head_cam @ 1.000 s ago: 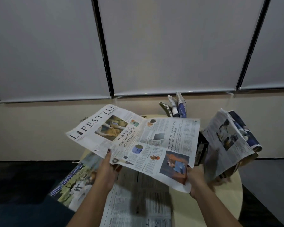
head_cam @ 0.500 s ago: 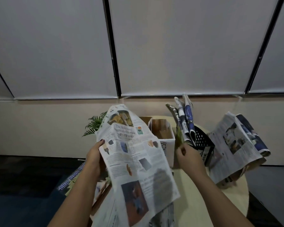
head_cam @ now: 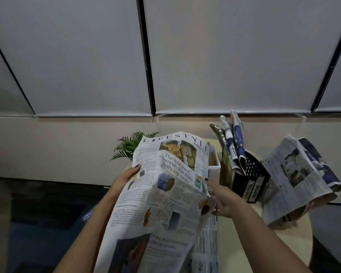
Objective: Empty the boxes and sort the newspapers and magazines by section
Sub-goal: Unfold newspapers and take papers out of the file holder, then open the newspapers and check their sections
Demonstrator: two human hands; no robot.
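A Lifestyle newspaper section (head_cam: 165, 190) hangs upright in front of me over the round beige table (head_cam: 244, 233). My left hand (head_cam: 124, 178) grips its left edge, thumb on the front. My right hand (head_cam: 219, 198) holds its right edge, fingers partly behind the paper. A black perforated file box (head_cam: 250, 174) at right holds rolled papers (head_cam: 232, 142). A white box (head_cam: 214, 162) peeks out behind the Lifestyle section. Another newspaper (head_cam: 297, 178) droops over the table's right side.
More newsprint (head_cam: 207, 245) lies flat on the table under the held section. A blue-lettered paper (head_cam: 89, 214) shows at lower left. A green fern (head_cam: 130, 144) stands at the table's back. Closed blinds and a beige wall fill the background; dark floor surrounds the table.
The Lifestyle section swung from a flat spread to hanging upright. My right hand let go of it, moved toward the boxes, and now holds its right edge again.
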